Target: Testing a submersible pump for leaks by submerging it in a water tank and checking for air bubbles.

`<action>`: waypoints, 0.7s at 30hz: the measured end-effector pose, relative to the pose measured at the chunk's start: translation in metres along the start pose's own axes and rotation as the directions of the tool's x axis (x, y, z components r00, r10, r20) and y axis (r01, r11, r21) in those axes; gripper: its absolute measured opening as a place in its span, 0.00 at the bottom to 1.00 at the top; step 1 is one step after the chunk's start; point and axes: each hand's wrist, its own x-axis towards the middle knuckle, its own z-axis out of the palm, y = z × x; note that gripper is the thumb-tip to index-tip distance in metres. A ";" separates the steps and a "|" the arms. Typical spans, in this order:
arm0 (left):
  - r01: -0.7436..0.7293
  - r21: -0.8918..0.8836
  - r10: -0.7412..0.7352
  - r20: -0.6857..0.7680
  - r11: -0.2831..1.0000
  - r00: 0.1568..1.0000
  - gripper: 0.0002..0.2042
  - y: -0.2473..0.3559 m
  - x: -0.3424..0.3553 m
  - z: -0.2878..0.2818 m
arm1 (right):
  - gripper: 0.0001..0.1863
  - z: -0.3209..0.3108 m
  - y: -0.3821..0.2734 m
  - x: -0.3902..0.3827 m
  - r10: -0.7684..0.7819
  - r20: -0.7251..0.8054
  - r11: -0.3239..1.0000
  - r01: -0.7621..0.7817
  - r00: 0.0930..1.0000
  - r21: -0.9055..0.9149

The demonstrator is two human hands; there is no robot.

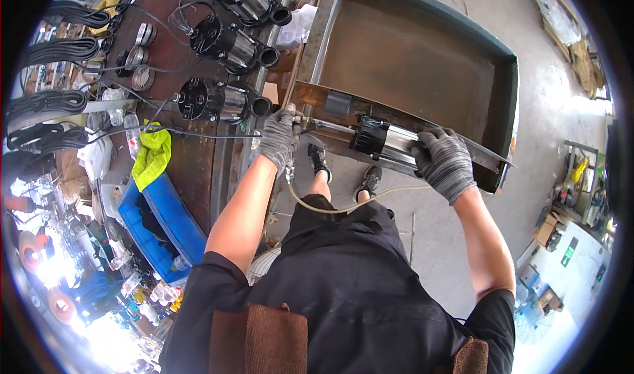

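A black and silver submersible pump (pixel 394 143) lies on its side at the near edge of the metal tank, in front of me. My gloved right hand (pixel 444 164) is closed over the silver body's right end, fingers curled round it. My gloved left hand (pixel 281 136) is closed round a hand tool, mostly hidden by the fingers. From it a slim metal nozzle (pixel 332 125) points right, its tip by the pump's black end. Below that hand hangs a yellowish hose (pixel 337 211), looping to the right. The tool looks like an air blow gun.
The rectangular metal tank (pixel 514 96) has a rusty brown inside. On the workbench (pixel 191 152) at left stand several similar pumps (pixel 221 100) with black cables. A blue bin (pixel 175 209) with a yellow-green cloth (pixel 153 156) over its edge sits nearer. A shelf (pixel 581 166) is at right.
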 end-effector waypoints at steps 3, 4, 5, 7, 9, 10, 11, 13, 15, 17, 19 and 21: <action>0.073 -0.037 -0.072 0.029 0.997 0.997 0.16 -0.001 0.007 0.005 | 0.11 0.009 0.005 -0.001 0.036 -0.042 0.983 -0.028 0.998 0.184; 0.095 -0.003 -0.095 -0.064 0.995 0.993 0.16 0.000 0.008 0.007 | 0.11 0.012 0.005 -0.002 0.042 -0.035 0.981 -0.035 0.998 0.189; 0.100 -0.024 -0.100 0.022 0.995 0.995 0.16 0.001 0.009 0.012 | 0.10 0.014 0.005 -0.001 0.056 -0.061 0.979 -0.042 0.997 0.202; 0.103 -0.290 -0.116 -0.028 0.952 0.993 0.15 0.005 0.011 0.014 | 0.09 0.016 0.006 -0.001 0.070 -0.087 0.975 -0.050 0.994 0.216; 0.192 -0.209 -0.188 0.040 0.959 0.981 0.15 0.010 0.011 0.008 | 0.08 0.017 0.007 0.000 0.075 -0.094 0.975 -0.053 0.993 0.217; 0.280 -0.132 -0.275 0.056 0.951 0.960 0.15 0.011 0.011 0.004 | 0.08 0.017 0.008 0.001 0.078 -0.109 0.974 -0.053 0.991 0.219; 0.272 -0.124 -0.260 0.109 0.954 0.960 0.15 0.012 0.013 0.002 | 0.08 0.017 0.008 0.002 0.069 -0.132 0.970 -0.035 0.989 0.240; 0.244 -0.080 -0.233 0.126 0.967 0.964 0.16 0.011 0.014 -0.002 | 0.07 0.018 0.009 0.003 0.062 -0.148 0.965 -0.021 0.987 0.261; 0.214 -0.184 -0.187 0.154 0.959 0.970 0.16 0.010 0.015 -0.002 | 0.07 0.018 0.010 0.003 0.060 -0.122 0.969 -0.028 0.991 0.246; 0.191 -0.134 -0.185 0.059 0.972 0.981 0.16 0.011 0.015 0.000 | 0.06 0.019 0.010 0.003 0.067 -0.124 0.967 -0.034 0.990 0.252; 0.136 -0.132 -0.122 0.113 0.982 0.986 0.15 0.013 0.014 0.002 | 0.06 0.019 0.010 0.003 0.076 -0.113 0.964 -0.044 0.991 0.260; 0.151 -0.151 -0.137 0.098 0.977 0.986 0.15 0.017 0.013 0.004 | 0.06 0.019 0.011 0.003 0.075 -0.107 0.965 -0.045 0.991 0.259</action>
